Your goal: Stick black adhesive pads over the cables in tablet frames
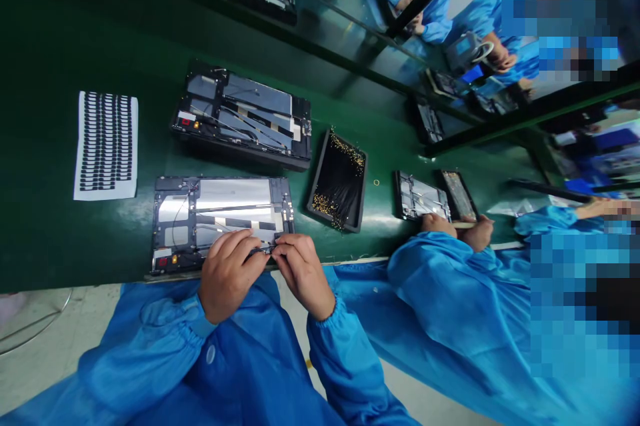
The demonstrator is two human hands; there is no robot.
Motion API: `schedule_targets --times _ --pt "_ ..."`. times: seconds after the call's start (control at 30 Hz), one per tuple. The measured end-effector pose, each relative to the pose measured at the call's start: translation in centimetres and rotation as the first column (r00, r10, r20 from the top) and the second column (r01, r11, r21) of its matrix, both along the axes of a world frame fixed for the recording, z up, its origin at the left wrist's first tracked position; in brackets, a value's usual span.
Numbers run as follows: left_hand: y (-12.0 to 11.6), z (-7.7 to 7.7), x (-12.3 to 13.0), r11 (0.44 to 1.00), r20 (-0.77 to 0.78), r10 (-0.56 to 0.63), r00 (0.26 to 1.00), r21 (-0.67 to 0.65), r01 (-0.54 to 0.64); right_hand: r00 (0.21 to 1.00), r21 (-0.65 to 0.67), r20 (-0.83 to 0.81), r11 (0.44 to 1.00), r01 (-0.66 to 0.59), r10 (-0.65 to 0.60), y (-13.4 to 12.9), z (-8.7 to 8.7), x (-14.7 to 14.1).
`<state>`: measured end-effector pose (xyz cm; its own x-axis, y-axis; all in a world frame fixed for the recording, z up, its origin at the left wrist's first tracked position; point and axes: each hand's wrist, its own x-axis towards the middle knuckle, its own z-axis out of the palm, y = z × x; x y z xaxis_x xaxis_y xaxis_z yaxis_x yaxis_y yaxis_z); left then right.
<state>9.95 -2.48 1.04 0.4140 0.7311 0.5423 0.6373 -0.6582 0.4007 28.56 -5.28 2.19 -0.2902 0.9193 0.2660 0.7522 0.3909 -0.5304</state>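
An opened tablet-like device (235, 196), with silver plates, black strips and thin cables, lies flat at the table's front edge. Over its lower right part, my left hand (230, 273) rests with fingers bent and their tips together near the frame's edge. My right hand (303, 273) meets it there from the right, thumb and forefinger pinched at the same spot. Whatever lies between the fingertips is too small to name. Behind the device sits a stack of similar devices (245, 109). A black tray (360, 203) of thin black cables with gold ends stands to the right.
A white sheet of black labels (107, 146) lies on the green table (45, 213) at left. A small ring (377, 183) is right of the tray. Further right, a co-worker's hands (457, 229) are at another device (423, 196). A dark rail (540, 113) crosses the upper right.
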Motion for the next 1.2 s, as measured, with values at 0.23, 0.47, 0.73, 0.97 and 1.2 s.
schedule_targets --times 0.23,0.47,0.73,0.97,1.2 --pt "-0.1 -0.3 -0.1 1.000 0.001 -0.006 1.000 0.002 0.006 0.996 0.044 -0.065 0.997 0.062 -0.059 -0.6 -0.6 -0.4" --pt "-0.1 -0.5 -0.2 1.000 -0.016 -0.015 1.000 -0.011 0.014 0.979 -0.041 -0.133 0.988 0.149 -0.153 -0.8 -0.3 -1.0" --pt "-0.3 0.0 -1.0 0.994 -0.034 -0.088 0.996 -0.068 0.085 0.960 -0.014 -0.254 0.993 0.121 -0.121 -0.7 -1.3 0.2" --pt "-0.1 -0.1 -0.9 0.993 -0.020 -0.076 0.997 -0.088 0.074 0.967 -0.012 -0.222 0.992 0.128 -0.127 -0.3 -1.1 -0.1" --pt "0.1 0.0 -0.9 0.995 -0.019 -0.072 0.997 -0.075 0.070 0.977 -0.010 -0.184 0.994 0.108 -0.108 -0.2 -0.7 -0.3"
